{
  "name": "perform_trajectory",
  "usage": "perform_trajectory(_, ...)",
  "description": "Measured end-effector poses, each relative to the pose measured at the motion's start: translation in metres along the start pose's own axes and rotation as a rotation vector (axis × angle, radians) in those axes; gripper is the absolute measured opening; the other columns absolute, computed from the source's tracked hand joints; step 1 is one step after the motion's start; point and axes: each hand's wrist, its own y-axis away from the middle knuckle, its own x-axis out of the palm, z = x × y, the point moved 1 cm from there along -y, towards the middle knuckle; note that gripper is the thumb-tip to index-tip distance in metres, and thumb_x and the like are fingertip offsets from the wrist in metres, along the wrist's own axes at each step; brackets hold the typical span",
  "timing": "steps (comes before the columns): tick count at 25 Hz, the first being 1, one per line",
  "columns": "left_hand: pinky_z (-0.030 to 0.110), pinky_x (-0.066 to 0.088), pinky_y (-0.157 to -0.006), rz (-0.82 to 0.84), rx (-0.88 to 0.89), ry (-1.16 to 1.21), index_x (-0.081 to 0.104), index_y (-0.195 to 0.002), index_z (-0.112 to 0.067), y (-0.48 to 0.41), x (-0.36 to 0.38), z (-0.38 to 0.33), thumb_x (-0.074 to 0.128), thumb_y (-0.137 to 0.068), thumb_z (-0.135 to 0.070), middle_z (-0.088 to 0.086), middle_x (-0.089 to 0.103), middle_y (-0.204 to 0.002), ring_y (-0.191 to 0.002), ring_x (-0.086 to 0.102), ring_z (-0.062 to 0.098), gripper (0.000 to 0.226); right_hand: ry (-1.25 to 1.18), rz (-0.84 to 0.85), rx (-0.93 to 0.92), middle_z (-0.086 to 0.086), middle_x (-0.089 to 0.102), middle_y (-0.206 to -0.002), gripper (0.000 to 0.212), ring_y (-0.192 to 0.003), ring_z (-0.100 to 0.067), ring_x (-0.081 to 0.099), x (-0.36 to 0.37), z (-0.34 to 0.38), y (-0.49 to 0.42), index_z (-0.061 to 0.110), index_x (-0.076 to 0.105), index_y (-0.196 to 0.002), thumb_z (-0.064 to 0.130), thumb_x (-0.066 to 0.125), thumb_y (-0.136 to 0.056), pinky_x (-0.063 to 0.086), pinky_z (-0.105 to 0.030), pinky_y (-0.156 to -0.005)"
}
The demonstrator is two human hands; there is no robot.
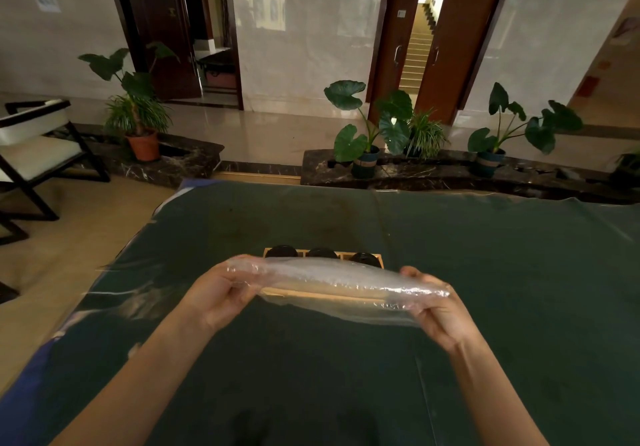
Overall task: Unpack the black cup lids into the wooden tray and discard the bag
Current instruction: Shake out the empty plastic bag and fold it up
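A long clear plastic bag (332, 284) is stretched sideways between my hands, above the table. My left hand (216, 295) grips its left end and my right hand (434, 310) grips its right end. The bag looks empty and see-through. Just behind it sits the wooden tray (375, 259) with three compartments, each holding a stack of black cup lids (281, 251). The bag hides the near part of the tray; a strip of its front edge shows through the plastic.
The table (502, 272) has a dark green cover under a clear sheet. Beyond its far edge stand potted plants (367, 133) on a dark marble ledge. A dark-framed chair (38, 154) stands at the left on the floor.
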Motion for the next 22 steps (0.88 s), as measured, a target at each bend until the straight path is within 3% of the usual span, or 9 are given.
perform_trajectory(2,0.024,0.056,-0.051,0.031,0.091,-0.126,0.068,-0.053,-0.009,-0.004,0.006,-0.002,0.073,-0.054,0.004,0.011,0.065,-0.072,-0.074,0.063,0.023,0.014,0.017,-0.028,0.027,-0.002,0.069,-0.080,0.030,-0.070,-0.019,0.069,-0.008,-0.010,-0.001,0.010,0.063,-0.044,-0.012,0.057,-0.062,0.055,-0.026,-0.055)
perform_trajectory(5,0.031,0.058,-0.063,0.069,0.192,-0.352,0.069,-0.051,-0.013,-0.009,0.012,-0.014,0.047,-0.079,0.014,0.013,0.068,-0.088,-0.086,0.063,0.030,0.044,0.112,-0.076,0.119,-0.002,0.075,-0.090,0.033,-0.086,-0.027,0.069,-0.025,-0.020,0.003,0.010,0.067,-0.054,-0.015,0.055,-0.072,0.056,-0.028,-0.064)
perform_trajectory(8,0.037,0.058,-0.072,0.224,0.223,-0.643,0.070,-0.055,-0.014,-0.012,0.016,-0.036,0.049,-0.084,0.011,0.008,0.071,-0.099,-0.094,0.066,0.028,0.043,0.314,-0.091,0.065,-0.004,0.073,-0.106,0.017,-0.108,-0.026,0.064,-0.028,-0.002,0.003,0.006,0.070,-0.088,-0.003,0.056,-0.086,0.049,-0.038,-0.096)
perform_trajectory(10,0.036,0.057,-0.074,0.355,0.180,-0.760,0.070,-0.057,-0.017,-0.015,0.022,-0.048,0.051,-0.084,0.009,0.005,0.071,-0.102,-0.097,0.067,0.025,0.042,0.541,0.177,0.020,0.002,0.066,-0.124,0.031,-0.120,-0.013,0.057,-0.003,0.022,0.000,0.016,0.063,-0.117,0.016,0.064,-0.085,0.043,-0.031,-0.105)
perform_trajectory(13,0.038,0.058,-0.077,0.506,0.125,-0.839,0.071,-0.059,-0.019,-0.024,0.039,-0.057,0.053,-0.083,0.009,0.004,0.072,-0.100,-0.097,0.068,0.024,0.041,0.831,0.598,0.216,0.012,0.054,-0.137,0.061,-0.126,-0.001,0.048,0.049,0.038,-0.008,0.033,0.048,-0.133,0.027,0.074,-0.078,0.041,-0.021,-0.103)
perform_trajectory(15,0.042,0.057,-0.079,0.544,0.116,-0.873,0.071,-0.060,-0.018,-0.030,0.050,-0.059,0.054,-0.083,0.008,0.008,0.072,-0.101,-0.097,0.068,0.026,0.039,0.907,0.742,0.337,0.002,0.059,-0.133,0.053,-0.121,-0.013,0.055,0.067,0.034,-0.011,0.024,0.053,-0.129,0.019,0.072,-0.080,0.046,-0.030,-0.101)
perform_trajectory(18,0.041,0.058,-0.080,0.491,0.116,-0.928,0.074,-0.066,-0.021,-0.041,0.054,-0.062,0.055,-0.084,0.004,0.005,0.073,-0.100,-0.096,0.068,0.024,0.037,0.858,0.766,0.357,-0.008,0.072,-0.106,0.022,-0.097,-0.021,0.069,0.067,0.022,-0.012,0.012,0.069,-0.104,0.009,0.068,-0.082,0.053,-0.035,-0.090)
perform_trajectory(20,0.030,0.058,-0.077,0.504,0.067,-0.925,0.075,-0.088,-0.025,-0.050,0.049,-0.062,0.055,-0.087,-0.003,-0.004,0.073,-0.100,-0.097,0.068,0.018,0.030,0.791,0.716,0.341,0.002,0.075,-0.085,0.014,-0.078,-0.012,0.069,0.065,0.016,-0.011,0.017,0.073,-0.091,0.008,0.068,-0.081,0.054,-0.027,-0.076)
perform_trajectory(22,0.029,0.057,-0.079,0.554,-0.058,-0.818,0.065,-0.116,-0.027,-0.060,0.036,-0.061,0.058,-0.088,-0.013,-0.002,0.070,-0.109,-0.106,0.065,0.019,0.032,0.743,0.681,0.324,0.007,0.074,-0.075,0.013,-0.070,-0.008,0.067,0.061,0.014,-0.012,0.020,0.073,-0.084,0.009,0.069,-0.080,0.051,-0.021,-0.067)
